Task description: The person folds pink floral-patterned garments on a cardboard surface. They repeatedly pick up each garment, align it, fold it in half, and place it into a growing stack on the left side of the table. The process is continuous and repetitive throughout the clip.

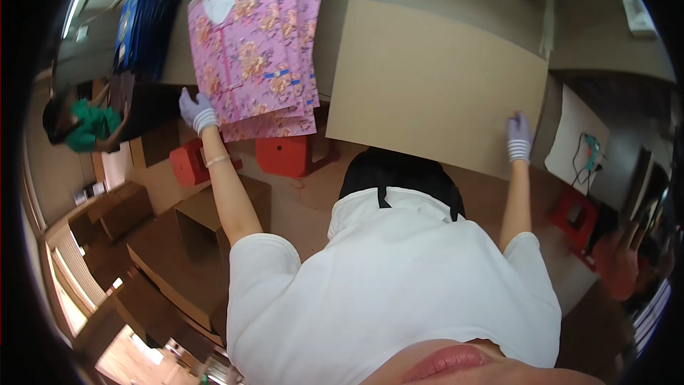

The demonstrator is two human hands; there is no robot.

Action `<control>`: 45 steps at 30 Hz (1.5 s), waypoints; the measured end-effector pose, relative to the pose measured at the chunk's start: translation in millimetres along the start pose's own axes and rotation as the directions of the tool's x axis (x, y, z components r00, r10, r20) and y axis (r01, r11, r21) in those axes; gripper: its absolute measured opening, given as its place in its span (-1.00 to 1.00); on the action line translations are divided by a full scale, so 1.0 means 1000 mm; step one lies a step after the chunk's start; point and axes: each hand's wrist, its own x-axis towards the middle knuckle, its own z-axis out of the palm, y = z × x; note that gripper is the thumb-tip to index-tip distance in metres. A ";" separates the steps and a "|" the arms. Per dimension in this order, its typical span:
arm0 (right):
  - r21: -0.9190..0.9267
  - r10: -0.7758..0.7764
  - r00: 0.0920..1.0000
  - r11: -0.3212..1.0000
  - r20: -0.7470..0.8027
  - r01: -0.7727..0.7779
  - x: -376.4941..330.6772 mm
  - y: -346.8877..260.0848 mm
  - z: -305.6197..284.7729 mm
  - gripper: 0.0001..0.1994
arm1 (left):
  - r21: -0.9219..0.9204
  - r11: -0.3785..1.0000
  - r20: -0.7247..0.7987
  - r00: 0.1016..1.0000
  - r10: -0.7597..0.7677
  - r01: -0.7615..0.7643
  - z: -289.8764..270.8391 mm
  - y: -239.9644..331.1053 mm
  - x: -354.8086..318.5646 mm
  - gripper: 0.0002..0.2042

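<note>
My left hand [197,110], in a pale lilac glove with a striped cuff, is beside the lower left edge of a fanned stack of flat pink floral garment packs [249,57]. Its thumb and fingers are apart, and nothing shows between them. My right hand [519,132], gloved alike, lies over the near right edge of a large flat cardboard sheet [434,78], fingers pointing away from me. The sheet lies on the table to the right of the pink packs, its near edge jutting out toward my waist.
A dark blue stack of packs [142,32] stands far left. Red stools [281,155] are under the table's near edge. Brown cardboard boxes [171,264] crowd the floor at left. A person in green [92,125] is beyond them. Cables [588,157] lie on a white board at right.
</note>
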 end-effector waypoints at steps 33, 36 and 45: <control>-0.099 0.103 0.992 0.989 -0.066 -0.110 -0.016 -0.056 -0.086 -0.58 | -0.388 0.718 0.751 0.253 0.609 -0.577 0.023 0.344 -0.307 -0.37; 0.244 0.002 1.000 0.970 0.001 -0.002 -0.049 -0.121 -0.140 -0.61 | -0.455 0.728 0.737 0.242 0.631 -0.513 0.032 0.333 -0.299 -0.37; 0.714 0.141 0.990 0.695 -0.012 -0.091 -0.034 0.076 -0.227 -0.51 | -0.638 0.541 0.671 0.741 0.042 0.547 0.054 0.274 -0.202 -0.48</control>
